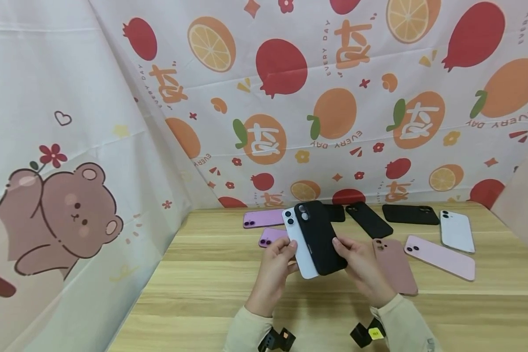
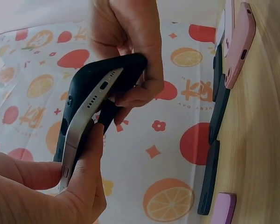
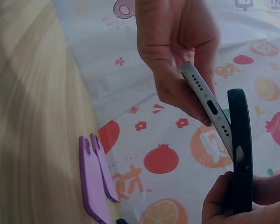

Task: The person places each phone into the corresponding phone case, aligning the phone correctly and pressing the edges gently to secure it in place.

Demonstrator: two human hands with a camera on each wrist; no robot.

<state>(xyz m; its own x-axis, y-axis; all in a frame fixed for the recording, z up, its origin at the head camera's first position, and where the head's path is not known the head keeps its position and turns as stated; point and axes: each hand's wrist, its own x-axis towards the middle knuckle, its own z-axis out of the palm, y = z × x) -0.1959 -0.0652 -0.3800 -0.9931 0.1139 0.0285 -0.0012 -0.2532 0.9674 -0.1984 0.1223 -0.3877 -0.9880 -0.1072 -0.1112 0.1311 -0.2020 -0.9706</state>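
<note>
My left hand [image 1: 278, 259] pinches a white phone [image 1: 305, 266] by its long edge, thumb on the back. A black phone case [image 1: 320, 239] is gripped at its right edge by my right hand [image 1: 360, 259]. Both are tilted above the table, the case overlapping the phone in the head view. Round openings show at the case's top corner, beside the phone's lenses. In the left wrist view the phone's port edge [image 2: 102, 86] lies angled against the case [image 2: 81, 79]. The right wrist view shows the phone [image 3: 210, 105] leaning on the case's edge [image 3: 241, 135].
Behind the hands lie purple phones or cases [image 1: 264, 218] and black ones [image 1: 369, 220]. To the right rest a dusty-pink case [image 1: 395, 266], a pale pink phone [image 1: 440, 256] and a white phone [image 1: 457, 231]. A fruit-printed cloth [image 1: 290, 107] hangs along the wooden table's [image 1: 193, 283] back edge.
</note>
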